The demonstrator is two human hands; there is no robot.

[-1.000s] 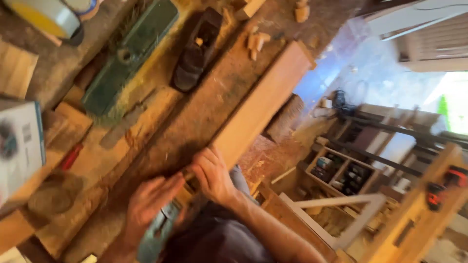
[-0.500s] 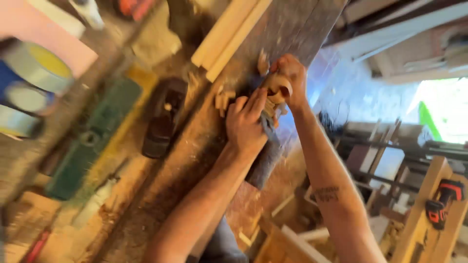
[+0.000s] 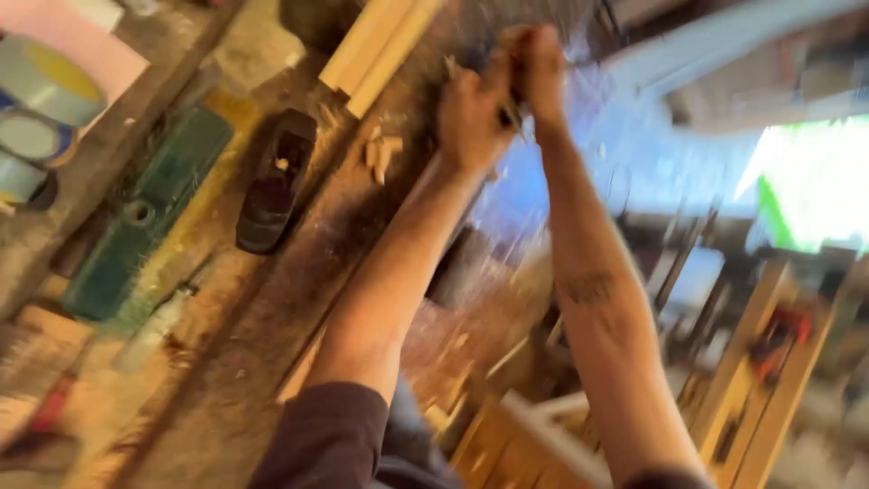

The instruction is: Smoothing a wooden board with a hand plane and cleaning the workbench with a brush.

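Two hands, left hand (image 3: 471,113) and right hand (image 3: 536,68), side by side at 12 o'clock, each in a closed grip; what they hold is too blurred to tell. One dark hand plane (image 3: 276,181) at 10 o'clock on the worktop (image 3: 262,317). One long green tool (image 3: 145,217) at 9 o'clock. Two pale wood strips (image 3: 380,45) side by side at 11 o'clock. About three tape rolls (image 3: 36,118) stacked at far 10 o'clock. A few wood chips (image 3: 382,152) near the plane, number unclear. One red-handled tool (image 3: 45,412) at 8 o'clock, blurred.
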